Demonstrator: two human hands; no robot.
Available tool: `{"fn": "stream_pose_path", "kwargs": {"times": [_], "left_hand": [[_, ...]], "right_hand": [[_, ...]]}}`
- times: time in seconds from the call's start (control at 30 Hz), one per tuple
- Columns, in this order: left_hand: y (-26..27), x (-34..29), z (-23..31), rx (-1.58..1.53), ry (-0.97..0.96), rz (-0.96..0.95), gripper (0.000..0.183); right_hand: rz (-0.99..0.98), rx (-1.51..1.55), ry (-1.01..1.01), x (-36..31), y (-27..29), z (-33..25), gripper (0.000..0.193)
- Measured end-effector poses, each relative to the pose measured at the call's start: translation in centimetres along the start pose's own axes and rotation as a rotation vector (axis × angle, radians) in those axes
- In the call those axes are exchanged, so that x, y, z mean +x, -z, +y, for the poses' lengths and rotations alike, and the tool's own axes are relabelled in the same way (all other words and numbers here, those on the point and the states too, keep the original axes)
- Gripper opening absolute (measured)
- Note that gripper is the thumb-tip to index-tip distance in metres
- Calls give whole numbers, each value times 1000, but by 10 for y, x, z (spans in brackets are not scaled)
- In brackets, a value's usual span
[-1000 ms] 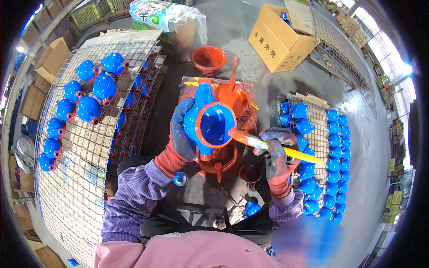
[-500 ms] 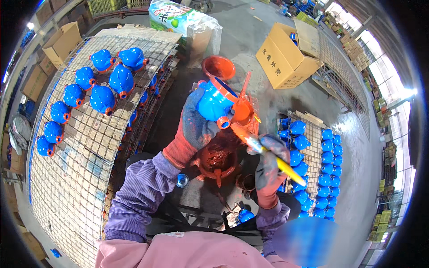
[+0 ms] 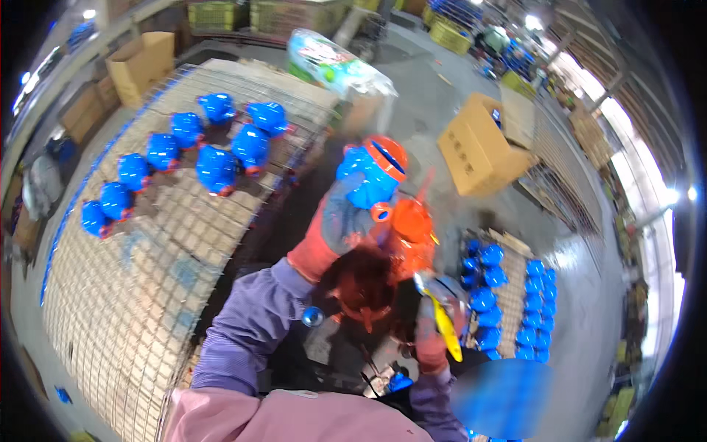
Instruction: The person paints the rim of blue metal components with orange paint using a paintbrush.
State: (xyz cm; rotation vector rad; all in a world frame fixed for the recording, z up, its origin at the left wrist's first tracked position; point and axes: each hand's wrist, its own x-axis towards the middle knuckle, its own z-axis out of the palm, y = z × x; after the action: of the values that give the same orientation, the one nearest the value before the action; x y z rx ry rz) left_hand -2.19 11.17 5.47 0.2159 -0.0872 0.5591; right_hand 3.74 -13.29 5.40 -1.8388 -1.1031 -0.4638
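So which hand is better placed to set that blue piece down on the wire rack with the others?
Left, probably. The left hand already holds the blue piece on the wire rack side; the right hand grips a brush.

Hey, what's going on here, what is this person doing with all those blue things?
A person in gloves is painting small blue cast parts. The left hand holds one blue part with an orange-painted rim raised over the work area, towards a wire rack where similar blue parts sit. The right hand holds a yellow-handled brush low. More blue parts lie on a second rack to the right.
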Motion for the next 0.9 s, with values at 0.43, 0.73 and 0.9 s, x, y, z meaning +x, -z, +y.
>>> {"fn": "stream_pose_path", "kwargs": {"times": [0.43,0.73,0.9], "left_hand": [[-30,-236,311,1476,-982,906,63],[29,-410,412,1884,-1166,1323,55],[119,-451,453,2024,-960,1597,70]], "right_hand": [[-187,168,166,10,-13,8,19],[-369,-70,103,36,-15,23,23],[-436,-234,128,46,1,45,29]]}}
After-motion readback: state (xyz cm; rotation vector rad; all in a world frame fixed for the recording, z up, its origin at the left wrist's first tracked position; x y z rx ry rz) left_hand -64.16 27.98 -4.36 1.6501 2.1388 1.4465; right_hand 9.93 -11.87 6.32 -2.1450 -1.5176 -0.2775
